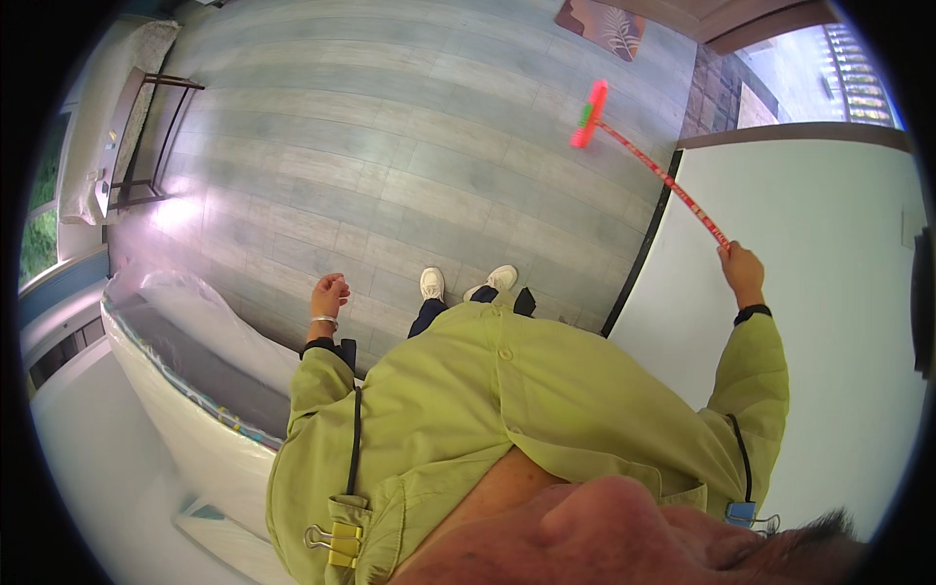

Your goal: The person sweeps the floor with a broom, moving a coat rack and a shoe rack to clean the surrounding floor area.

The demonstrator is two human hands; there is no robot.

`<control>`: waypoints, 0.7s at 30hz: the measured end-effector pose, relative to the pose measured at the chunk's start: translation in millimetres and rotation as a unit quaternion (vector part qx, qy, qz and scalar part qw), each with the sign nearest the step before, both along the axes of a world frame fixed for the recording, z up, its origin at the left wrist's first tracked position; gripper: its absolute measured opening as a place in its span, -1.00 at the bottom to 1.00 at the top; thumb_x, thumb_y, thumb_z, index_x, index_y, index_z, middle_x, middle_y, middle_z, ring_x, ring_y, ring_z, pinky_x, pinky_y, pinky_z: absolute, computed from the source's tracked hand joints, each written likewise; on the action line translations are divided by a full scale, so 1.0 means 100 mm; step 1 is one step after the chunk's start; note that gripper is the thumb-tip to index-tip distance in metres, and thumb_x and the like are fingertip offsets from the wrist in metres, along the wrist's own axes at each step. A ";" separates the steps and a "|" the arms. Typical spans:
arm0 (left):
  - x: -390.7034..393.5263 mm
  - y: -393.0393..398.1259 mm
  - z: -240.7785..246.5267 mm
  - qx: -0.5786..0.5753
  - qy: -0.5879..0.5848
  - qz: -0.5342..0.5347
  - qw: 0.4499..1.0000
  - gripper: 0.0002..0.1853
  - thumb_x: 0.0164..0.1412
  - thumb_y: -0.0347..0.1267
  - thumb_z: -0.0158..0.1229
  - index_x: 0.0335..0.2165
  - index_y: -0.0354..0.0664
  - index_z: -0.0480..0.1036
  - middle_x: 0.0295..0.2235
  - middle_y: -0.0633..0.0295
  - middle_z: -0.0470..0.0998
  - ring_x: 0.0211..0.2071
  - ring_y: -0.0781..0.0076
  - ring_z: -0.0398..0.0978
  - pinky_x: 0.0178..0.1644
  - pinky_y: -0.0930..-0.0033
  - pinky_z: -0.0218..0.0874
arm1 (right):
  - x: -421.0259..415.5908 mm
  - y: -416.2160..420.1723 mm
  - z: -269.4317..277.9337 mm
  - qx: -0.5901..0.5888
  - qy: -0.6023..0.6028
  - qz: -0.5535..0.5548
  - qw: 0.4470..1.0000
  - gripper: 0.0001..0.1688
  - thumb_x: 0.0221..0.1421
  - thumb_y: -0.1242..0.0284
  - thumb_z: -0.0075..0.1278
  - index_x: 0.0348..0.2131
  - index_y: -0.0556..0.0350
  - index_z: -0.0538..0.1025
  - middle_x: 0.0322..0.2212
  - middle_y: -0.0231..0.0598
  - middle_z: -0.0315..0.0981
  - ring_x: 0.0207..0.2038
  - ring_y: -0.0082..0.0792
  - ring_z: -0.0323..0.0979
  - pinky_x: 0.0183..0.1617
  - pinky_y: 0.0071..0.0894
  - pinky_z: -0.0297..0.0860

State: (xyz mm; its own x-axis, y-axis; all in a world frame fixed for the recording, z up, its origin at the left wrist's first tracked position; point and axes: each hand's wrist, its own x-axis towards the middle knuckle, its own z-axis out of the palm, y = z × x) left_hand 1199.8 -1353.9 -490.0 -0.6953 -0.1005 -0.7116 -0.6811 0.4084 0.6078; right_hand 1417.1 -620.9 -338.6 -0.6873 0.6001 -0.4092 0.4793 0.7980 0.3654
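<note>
My right hand (742,273) is closed around the upper end of a broom's red patterned stick (676,187), out to my right in front of the white wall. The stick slants away to a pink and green broom head (589,115), which is slightly blurred above the wood-look floor; I cannot tell whether it touches. My left hand (330,295) hangs at my left side with its fingers loosely curled and slightly apart, and I see nothing in it. It is nearest to a large plastic-wrapped item (197,365), perhaps a mattress, standing at my left.
A dark-framed table (128,139) stands by the window and a pale curtain (139,51) at far left. A leaf-patterned mat (603,28) lies near the doorway at the top right. A white wall (804,212) with a dark baseboard (643,245) runs along my right.
</note>
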 end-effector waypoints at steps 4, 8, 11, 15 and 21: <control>0.09 -0.09 -0.06 -0.016 -0.019 -0.019 1.000 -0.79 -0.02 -0.31 0.02 -0.37 -0.16 0.37 -0.56 0.30 0.44 -0.56 0.56 0.41 -0.54 0.54 0.23 | -0.32 -0.40 -0.58 -0.136 0.061 -0.009 0.989 -0.59 0.04 0.10 -0.33 -0.39 -0.03 0.41 -0.54 -0.13 0.43 -0.43 -0.07 0.39 -0.38 -0.08 0.29; 0.13 -0.27 -0.05 -0.020 -0.028 -0.028 0.999 -0.77 -0.01 -0.31 0.02 -0.34 -0.18 0.36 -0.56 0.30 0.44 -0.58 0.55 0.40 -0.55 0.54 0.23 | -1.23 -1.18 -1.37 -0.262 0.109 0.018 0.959 -0.59 0.01 0.16 -0.32 -0.47 0.07 0.43 -0.49 -0.04 0.41 -0.40 0.00 0.36 -0.35 -0.07 0.26; 0.15 -0.34 0.06 -0.039 -0.021 -0.025 0.999 -0.77 -0.01 -0.31 0.02 -0.34 -0.17 0.36 -0.57 0.31 0.44 -0.58 0.57 0.39 -0.55 0.56 0.22 | -1.82 -1.62 -1.73 -0.290 0.047 0.001 0.956 -0.56 -0.02 0.12 -0.28 -0.42 0.05 0.46 -0.42 -0.08 0.42 -0.31 -0.04 0.36 -0.27 -0.11 0.26; 0.19 -0.35 0.10 -0.040 -0.034 0.002 0.999 -0.79 0.00 -0.31 0.03 -0.35 -0.15 0.36 -0.57 0.34 0.43 -0.58 0.59 0.39 -0.55 0.58 0.21 | -1.59 -1.41 -2.05 -0.300 0.017 -0.008 0.954 -0.55 -0.04 0.12 -0.28 -0.41 0.06 0.48 -0.39 -0.05 0.41 -0.29 -0.04 0.35 -0.24 -0.11 0.25; 0.23 -0.25 -0.11 -0.054 -0.062 -0.011 0.997 -0.79 0.00 -0.30 0.03 -0.34 -0.15 0.36 -0.57 0.33 0.44 -0.57 0.59 0.40 -0.57 0.56 0.22 | -0.37 0.06 -1.33 -0.197 0.008 -0.093 0.976 -0.57 -0.03 0.10 -0.28 -0.38 -0.04 0.49 -0.39 -0.10 0.42 -0.30 -0.08 0.37 -0.24 -0.15 0.28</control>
